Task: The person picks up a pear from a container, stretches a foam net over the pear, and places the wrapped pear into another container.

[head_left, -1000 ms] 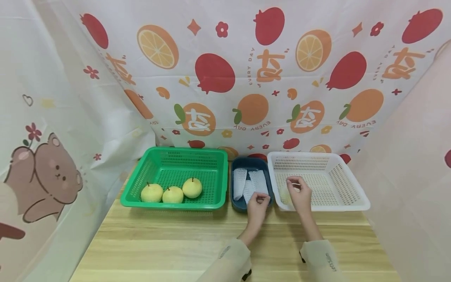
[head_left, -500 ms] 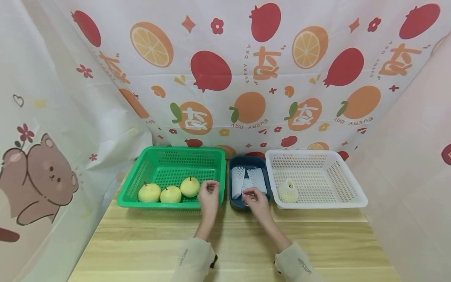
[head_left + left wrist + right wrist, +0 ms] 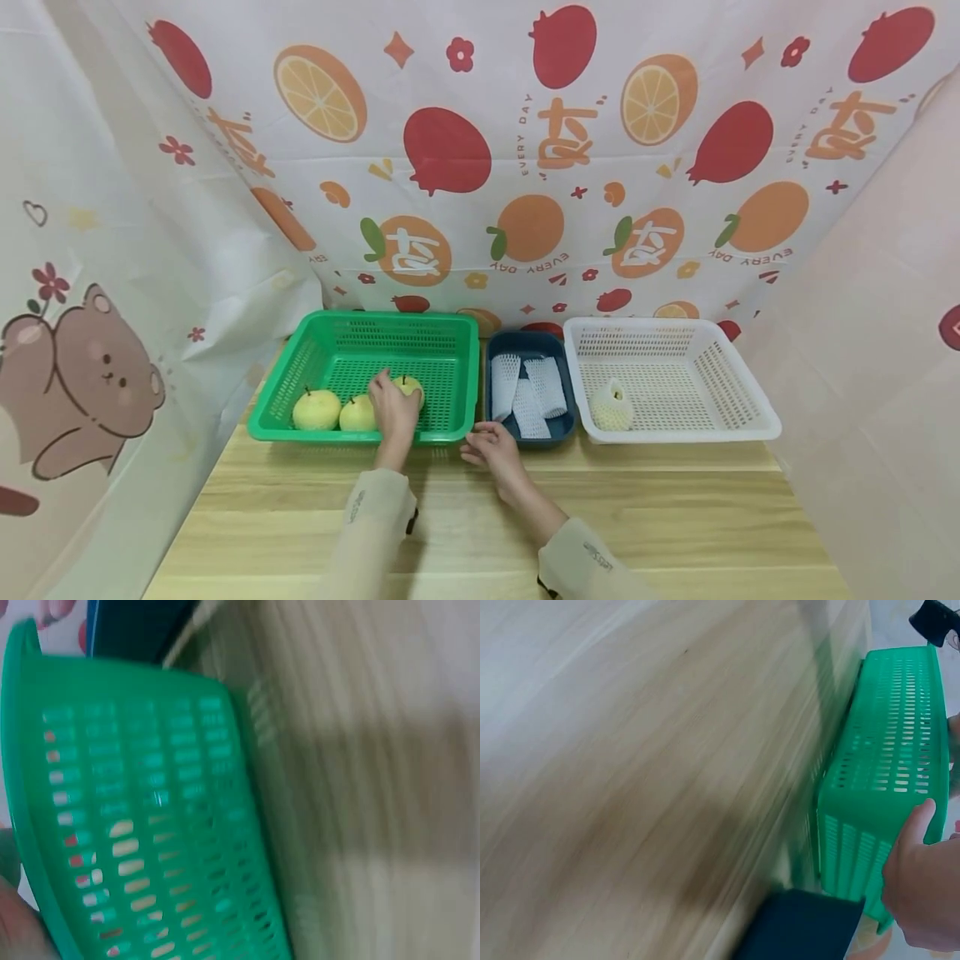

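Three yellow pears lie along the front of the green basket (image 3: 438, 436): the left pear (image 3: 316, 410), the middle pear (image 3: 358, 413) and the right pear (image 3: 409, 386). My left hand (image 3: 395, 412) reaches over the basket's front rim and grips the right pear, fingers on its left and thumb on its right. Its palm hides the lower part of that pear. My right hand (image 3: 495, 457), fingers loosely bent and holding nothing, is by the basket's front right corner; whether it touches the rim I cannot tell. The left wrist view shows mainly the basket's holed wall (image 3: 150, 787).
Between the baskets stands a dark blue box (image 3: 567, 421) holding white foam net sleeves (image 3: 531, 412). In the white basket (image 3: 757, 417) at right, a net-wrapped pear (image 3: 612, 408) sits near the front left. A printed curtain (image 3: 517, 150) hangs behind the wooden table (image 3: 675, 508).
Both hands have moved left: the left from the blue box to the right pear, the right from the white basket past the box. The net-wrapped pear came into full view.
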Action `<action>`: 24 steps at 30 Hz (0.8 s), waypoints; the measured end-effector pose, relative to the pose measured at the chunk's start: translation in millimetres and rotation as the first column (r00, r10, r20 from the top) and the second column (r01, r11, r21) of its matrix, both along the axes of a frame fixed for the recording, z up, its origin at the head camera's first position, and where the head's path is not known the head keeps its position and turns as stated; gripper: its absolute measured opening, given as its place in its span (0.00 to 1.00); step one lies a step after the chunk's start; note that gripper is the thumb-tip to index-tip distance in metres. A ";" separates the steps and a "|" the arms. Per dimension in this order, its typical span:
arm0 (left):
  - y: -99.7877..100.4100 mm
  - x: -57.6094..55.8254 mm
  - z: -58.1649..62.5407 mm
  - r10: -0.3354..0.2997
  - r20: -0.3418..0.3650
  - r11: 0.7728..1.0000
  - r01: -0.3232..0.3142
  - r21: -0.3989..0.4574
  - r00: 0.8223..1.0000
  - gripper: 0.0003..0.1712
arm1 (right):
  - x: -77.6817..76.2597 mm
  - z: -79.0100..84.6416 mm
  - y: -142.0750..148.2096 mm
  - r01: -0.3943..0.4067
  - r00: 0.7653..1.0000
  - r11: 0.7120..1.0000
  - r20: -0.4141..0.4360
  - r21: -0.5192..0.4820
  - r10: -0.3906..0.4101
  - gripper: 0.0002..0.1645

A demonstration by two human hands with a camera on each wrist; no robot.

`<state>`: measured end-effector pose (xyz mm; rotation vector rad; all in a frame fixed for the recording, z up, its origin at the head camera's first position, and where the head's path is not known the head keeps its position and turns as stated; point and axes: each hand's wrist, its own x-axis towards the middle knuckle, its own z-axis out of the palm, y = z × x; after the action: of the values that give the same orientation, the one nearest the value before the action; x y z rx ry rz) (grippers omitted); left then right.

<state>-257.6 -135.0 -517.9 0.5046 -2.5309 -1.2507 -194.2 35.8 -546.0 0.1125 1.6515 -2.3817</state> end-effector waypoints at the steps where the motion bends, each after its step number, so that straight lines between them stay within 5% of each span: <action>1: -3.2 -2.1 1.2 -0.034 0.043 0.999 0.035 -0.021 0.998 0.37 | -1.1 -0.6 -1.6 -0.001 1.000 1.000 0.010 -0.016 0.001 0.21; 6: -15.3 -10.7 5.6 -0.164 0.238 0.979 0.186 -0.077 0.957 0.39 | -8.7 1.0 -6.3 0.003 0.998 0.999 0.062 -0.044 0.000 0.22; 12: -20.9 -16.0 4.2 -0.218 0.368 0.954 0.277 -0.116 0.904 0.39 | -14.9 3.7 -6.1 0.002 0.995 0.999 0.101 -0.045 0.003 0.23; 24: -24.9 -23.3 -1.6 -0.336 0.376 0.886 0.425 -0.186 0.864 0.45 | -19.4 -1.5 -6.7 0.010 0.994 0.997 0.107 -0.072 -0.002 0.18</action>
<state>-280.9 -159.9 -519.5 0.1578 -3.1497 -0.9779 -213.5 29.1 -547.6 0.2282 1.5170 -2.3925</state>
